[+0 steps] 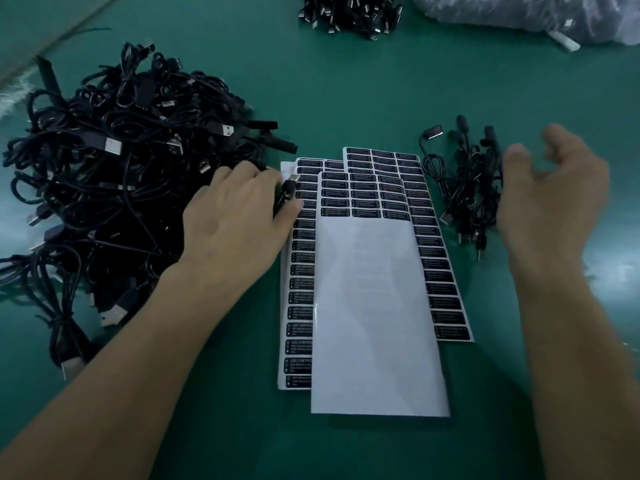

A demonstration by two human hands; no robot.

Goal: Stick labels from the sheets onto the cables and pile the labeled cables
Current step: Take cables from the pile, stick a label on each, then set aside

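Overlapping white label sheets (pixel 377 306) with rows of black labels lie in the middle of the green table. A big heap of black cables (pixel 121 168) fills the left side. My left hand (pixel 235 216) grips one black cable (pixel 289 190) with a USB plug at the heap's right edge, over the left sheet. A small pile of black cables (pixel 460 188) lies right of the sheets. My right hand (pixel 550 199) hovers just right of that pile, blurred, fingers loosely curled, holding nothing.
Another bunch of black cables (pixel 349 13) lies at the far edge. A clear plastic bag (pixel 526 15) sits at the top right. Green table surface (pixel 346 98) lies bare between the piles.
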